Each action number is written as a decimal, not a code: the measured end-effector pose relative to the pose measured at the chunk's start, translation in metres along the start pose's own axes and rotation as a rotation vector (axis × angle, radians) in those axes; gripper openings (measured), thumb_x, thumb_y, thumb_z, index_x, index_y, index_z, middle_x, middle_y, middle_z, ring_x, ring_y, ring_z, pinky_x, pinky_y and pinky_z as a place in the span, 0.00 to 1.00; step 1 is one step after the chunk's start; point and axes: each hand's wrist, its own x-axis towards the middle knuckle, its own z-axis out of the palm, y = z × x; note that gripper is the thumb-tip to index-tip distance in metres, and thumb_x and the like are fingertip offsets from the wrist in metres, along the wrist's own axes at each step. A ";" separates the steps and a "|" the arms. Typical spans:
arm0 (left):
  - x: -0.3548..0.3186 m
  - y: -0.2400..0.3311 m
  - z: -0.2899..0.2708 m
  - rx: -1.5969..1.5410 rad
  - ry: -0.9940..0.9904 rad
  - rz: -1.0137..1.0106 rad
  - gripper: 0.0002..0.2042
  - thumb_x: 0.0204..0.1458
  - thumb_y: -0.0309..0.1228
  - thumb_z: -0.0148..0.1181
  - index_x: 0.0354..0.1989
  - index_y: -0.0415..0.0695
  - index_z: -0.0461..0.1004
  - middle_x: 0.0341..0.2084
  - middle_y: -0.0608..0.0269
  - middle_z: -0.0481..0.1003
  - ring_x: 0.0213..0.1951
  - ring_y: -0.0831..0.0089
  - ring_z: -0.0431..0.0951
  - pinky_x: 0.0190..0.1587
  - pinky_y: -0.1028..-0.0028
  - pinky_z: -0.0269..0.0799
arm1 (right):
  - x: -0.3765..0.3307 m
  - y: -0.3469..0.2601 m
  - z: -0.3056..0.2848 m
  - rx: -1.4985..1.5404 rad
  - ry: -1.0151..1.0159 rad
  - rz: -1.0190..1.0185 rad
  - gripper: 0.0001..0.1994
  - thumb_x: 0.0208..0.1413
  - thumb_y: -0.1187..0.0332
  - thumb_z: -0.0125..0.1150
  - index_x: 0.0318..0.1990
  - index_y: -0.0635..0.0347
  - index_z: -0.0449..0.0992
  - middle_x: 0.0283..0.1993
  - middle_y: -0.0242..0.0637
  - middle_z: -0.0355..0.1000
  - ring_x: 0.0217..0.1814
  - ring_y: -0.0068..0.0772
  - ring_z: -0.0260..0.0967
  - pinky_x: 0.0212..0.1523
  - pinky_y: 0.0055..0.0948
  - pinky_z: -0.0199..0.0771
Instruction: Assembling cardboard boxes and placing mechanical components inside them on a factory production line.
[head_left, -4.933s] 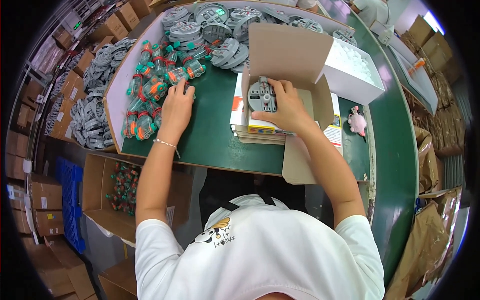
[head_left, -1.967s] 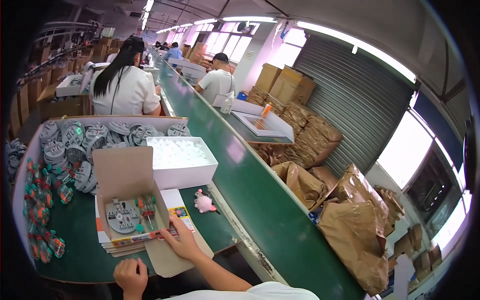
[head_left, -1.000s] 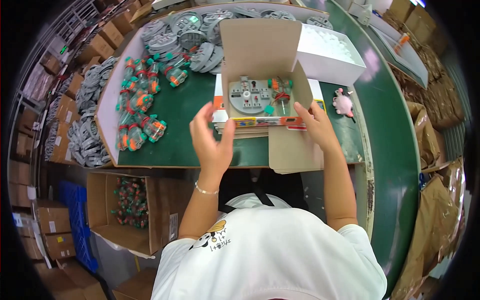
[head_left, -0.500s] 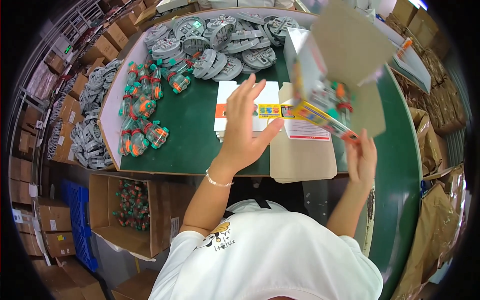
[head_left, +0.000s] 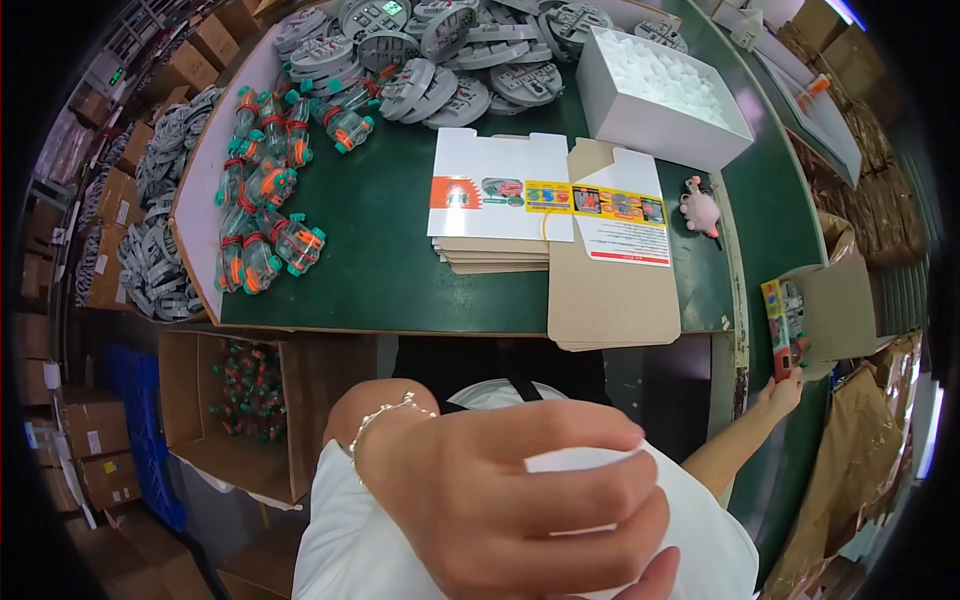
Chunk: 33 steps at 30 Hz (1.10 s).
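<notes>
At the right my right hand (head_left: pixel 782 388) grips the near end of a printed cardboard box (head_left: pixel 838 305) with its large flap raised. Several small parts show inside the box, too small to make out. The box is over the green side surface. My left hand (head_left: pixel 530 500) is close to the camera in front of my chest, fingers loosely bent and apart, with nothing visible in it. Ahead of it on the green table (head_left: pixel 370 270) lies a stack of flat printed cartons (head_left: pixel 500 190), beside overlapping brown-backed cartons (head_left: pixel 612 300).
Grey round discs (head_left: pixel 465 100) pile at the back. Clear bottle-like toys (head_left: pixel 262 185) with green and orange parts lie left. A white box (head_left: pixel 660 140) with white pieces and a pink toy (head_left: pixel 700 208) are at right. A brown carton (head_left: pixel 180 400) stands below left.
My right hand has carried the printed box from over the table out to the far right. My left hand has drawn back from the flat cartons toward my chest.
</notes>
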 end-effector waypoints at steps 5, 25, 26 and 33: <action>-0.005 0.022 0.028 0.067 0.064 -0.044 0.02 0.50 0.32 0.61 0.30 0.50 0.76 0.31 0.63 0.80 0.34 0.60 0.81 0.36 0.63 0.77 | -0.114 -0.095 0.078 -0.712 0.846 -1.204 0.24 0.58 0.68 0.64 0.57 0.76 0.68 0.52 0.57 0.72 0.55 0.45 0.72 0.56 0.39 0.72; -0.162 -0.122 0.038 0.615 -0.122 -1.201 0.34 0.41 0.42 0.77 0.53 0.34 0.70 0.48 0.50 0.69 0.49 0.56 0.71 0.49 0.61 0.72 | -0.304 -0.089 0.312 -0.611 -1.383 -0.716 0.18 0.59 0.61 0.64 0.50 0.67 0.74 0.39 0.43 0.76 0.41 0.33 0.73 0.42 0.32 0.73; -0.159 -0.121 0.036 0.628 -0.035 -1.099 0.33 0.42 0.40 0.77 0.53 0.34 0.70 0.49 0.50 0.69 0.48 0.57 0.72 0.47 0.61 0.73 | -0.303 -0.099 0.309 -0.528 -1.402 -0.645 0.18 0.60 0.62 0.64 0.50 0.67 0.73 0.35 0.39 0.76 0.37 0.29 0.73 0.40 0.29 0.72; -0.118 -0.106 -0.017 -0.472 0.319 -1.200 0.31 0.47 0.33 0.75 0.58 0.37 0.67 0.55 0.47 0.70 0.40 0.65 0.79 0.41 0.66 0.76 | -0.307 -0.209 0.255 0.108 -1.475 -0.303 0.11 0.61 0.67 0.65 0.44 0.66 0.75 0.25 0.27 0.72 0.29 0.16 0.67 0.34 0.19 0.68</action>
